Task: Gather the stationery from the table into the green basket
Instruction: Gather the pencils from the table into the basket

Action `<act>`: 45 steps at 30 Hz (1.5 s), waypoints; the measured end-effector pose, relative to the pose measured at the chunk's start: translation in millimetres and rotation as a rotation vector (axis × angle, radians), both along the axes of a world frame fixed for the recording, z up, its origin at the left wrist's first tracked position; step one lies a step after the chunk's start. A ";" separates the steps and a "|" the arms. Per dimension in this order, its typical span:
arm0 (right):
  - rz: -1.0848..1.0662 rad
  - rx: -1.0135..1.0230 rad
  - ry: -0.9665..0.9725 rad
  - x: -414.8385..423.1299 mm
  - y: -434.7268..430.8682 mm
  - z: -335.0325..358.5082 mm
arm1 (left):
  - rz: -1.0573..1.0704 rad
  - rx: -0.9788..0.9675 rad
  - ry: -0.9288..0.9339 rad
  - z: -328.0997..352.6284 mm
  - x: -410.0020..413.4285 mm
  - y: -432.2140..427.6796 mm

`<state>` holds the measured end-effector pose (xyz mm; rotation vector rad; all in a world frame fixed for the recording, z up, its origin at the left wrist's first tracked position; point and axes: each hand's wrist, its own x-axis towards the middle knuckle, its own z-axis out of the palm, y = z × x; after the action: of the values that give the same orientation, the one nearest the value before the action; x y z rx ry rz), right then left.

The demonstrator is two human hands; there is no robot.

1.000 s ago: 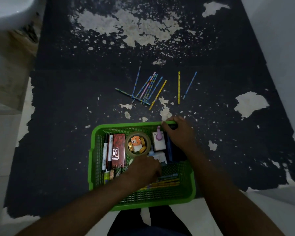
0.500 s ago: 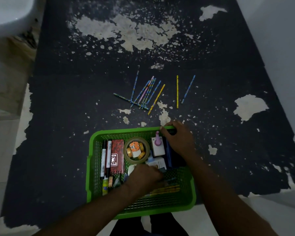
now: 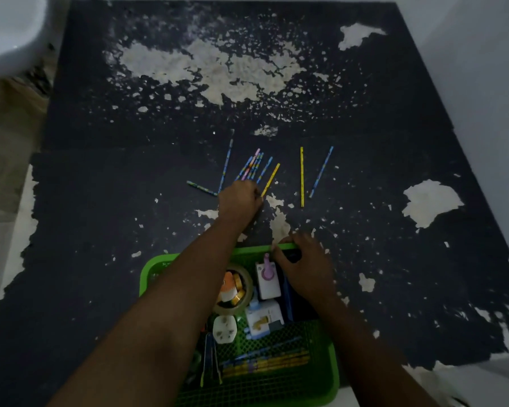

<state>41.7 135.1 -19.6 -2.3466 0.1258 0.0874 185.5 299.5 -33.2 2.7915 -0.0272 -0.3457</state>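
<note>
The green basket (image 3: 156, 268) stands at the table's near edge and holds a tape roll (image 3: 243, 284), a white plug (image 3: 224, 329), small white boxes (image 3: 267, 284) and several pencils (image 3: 271, 359). My right hand (image 3: 304, 268) grips the basket's far rim. My left hand (image 3: 240, 199) reaches past the basket, its fingers curled over the near ends of a cluster of patterned pencils (image 3: 254, 164) lying on the table. To the right of the cluster, a yellow pencil (image 3: 301, 177) and a blue pencil (image 3: 322, 171) lie apart from it. Another blue pencil (image 3: 202, 188) lies left of my hand.
The tabletop (image 3: 100, 201) is dark with pale peeled patches. A white rounded object (image 3: 9, 30) sits beyond the far left corner. A pale wall (image 3: 482, 54) runs along the right side.
My left hand has left the basket and stretched forward to the pencil cluster on the table. My right hand has stayed on the basket's far rim.
</note>
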 end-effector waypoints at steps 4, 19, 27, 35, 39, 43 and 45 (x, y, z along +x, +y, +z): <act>-0.014 0.009 0.036 0.2 -1.6 -3.0 | -0.032 0.163 0.036 -17.6 19.2 -13.6; 0.022 0.011 0.009 -0.1 -1.6 -4.7 | -0.255 -0.582 -0.033 116.1 -96.0 58.8; 0.006 -0.034 0.016 -0.7 1.0 0.6 | -0.579 -0.062 0.403 77.6 -229.5 71.4; 0.021 -0.041 0.028 -0.5 1.3 4.5 | -0.595 0.172 0.152 11.4 -272.6 36.3; 0.021 -0.035 0.032 -0.6 0.9 4.8 | -0.610 0.136 0.106 2.0 -273.0 32.8; 0.018 -0.007 0.032 1.0 0.6 3.3 | -0.592 -0.010 -0.086 11.6 -260.5 45.1; 0.012 0.006 0.019 -0.8 -0.1 2.0 | -0.488 -0.147 -0.183 27.0 -240.7 46.3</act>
<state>40.9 135.1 -17.5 -2.3415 0.1203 0.1162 -55.2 345.8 -6.2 2.6299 -0.7515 -0.1872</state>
